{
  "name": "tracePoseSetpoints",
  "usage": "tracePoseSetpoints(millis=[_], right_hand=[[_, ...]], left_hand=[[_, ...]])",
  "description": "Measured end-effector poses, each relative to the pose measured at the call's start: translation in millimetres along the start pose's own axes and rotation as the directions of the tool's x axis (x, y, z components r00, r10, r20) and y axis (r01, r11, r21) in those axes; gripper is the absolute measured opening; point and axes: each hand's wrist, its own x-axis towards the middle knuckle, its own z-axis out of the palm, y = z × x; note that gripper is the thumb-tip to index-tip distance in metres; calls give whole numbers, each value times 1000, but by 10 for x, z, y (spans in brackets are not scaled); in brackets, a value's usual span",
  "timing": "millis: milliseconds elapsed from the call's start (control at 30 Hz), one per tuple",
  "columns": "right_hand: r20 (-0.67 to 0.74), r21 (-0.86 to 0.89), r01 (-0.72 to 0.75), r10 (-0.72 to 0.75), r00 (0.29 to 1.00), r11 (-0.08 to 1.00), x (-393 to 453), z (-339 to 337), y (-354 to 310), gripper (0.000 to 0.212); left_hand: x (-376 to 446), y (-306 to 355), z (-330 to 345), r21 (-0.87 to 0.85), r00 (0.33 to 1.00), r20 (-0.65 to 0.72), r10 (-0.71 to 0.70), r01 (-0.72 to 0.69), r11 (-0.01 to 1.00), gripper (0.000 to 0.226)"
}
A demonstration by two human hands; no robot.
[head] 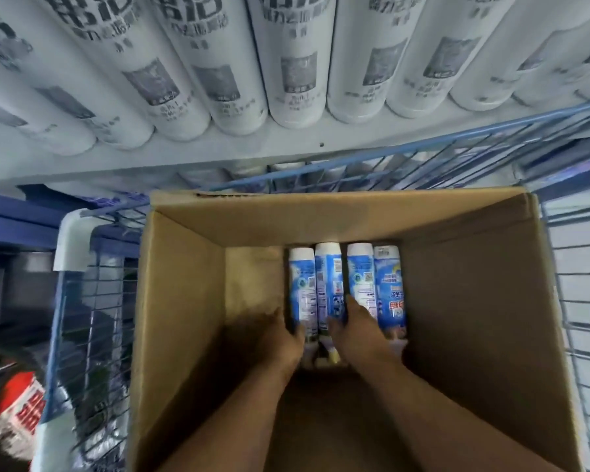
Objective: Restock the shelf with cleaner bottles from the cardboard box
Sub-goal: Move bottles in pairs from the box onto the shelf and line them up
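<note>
box: open cardboard box (pixel 184 301) sits in a blue wire cart (pixel 491 144), just below the shelf (pixel 218 148)
bottles: four blue-and-white cleaner bottles (pixel 327 277) lie side by side on the box floor, against its far wall
left hand (pixel 280 338): inside box, fingers curled round the leftmost bottle
right hand (pixel 358 332): inside box, fingers wrapped over the third bottle from the left
shelf stock: row of white cans (pixel 297 63) standing above the box
</note>
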Motion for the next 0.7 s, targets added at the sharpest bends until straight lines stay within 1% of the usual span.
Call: tracePoseSetpoints(millis=[67, 100, 167, 233, 267, 367, 467, 567, 633, 700], right_hand=[[-29, 62, -5, 7, 1000, 998, 132, 81, 50, 54], [-44, 81, -6, 9, 999, 997, 194, 128, 70, 49], [-75, 120, -20, 29, 997, 993, 286, 206, 66, 39], [-125, 200, -31, 57, 991, 979, 365, 279, 38, 31], [-147, 242, -34, 71, 987, 970, 382, 298, 10, 30], [-166, 315, -57, 114, 980, 947, 464, 352, 5, 33], [-141, 342, -70, 125, 982, 937, 544, 349, 6, 32], [-125, 337, -56, 104, 987, 940, 613, 375, 41, 39], [-71, 398, -73, 110, 991, 915, 640, 396, 58, 43], [-3, 481, -104, 120, 993, 870, 665, 386, 73, 42]], left_hand=[[181, -98, 183, -87, 1000, 9, -14, 15, 996, 44], [259, -132, 259, -160, 999, 30, -21, 26, 987, 41], [373, -134, 356, -304, 998, 31, -62, 68, 950, 42], [436, -61, 364, -399, 993, 19, -115, 113, 910, 44], [500, -77, 400, -434, 988, 43, -146, 151, 888, 43], [569, -109, 418, -569, 985, 96, -144, 172, 804, 41], [602, -171, 419, -596, 988, 93, -127, 157, 788, 39], [583, -171, 375, -594, 988, 105, -113, 153, 790, 36], [553, -191, 316, -585, 986, 117, -118, 164, 794, 45], [536, -210, 246, -575, 983, 129, -134, 184, 797, 49]])
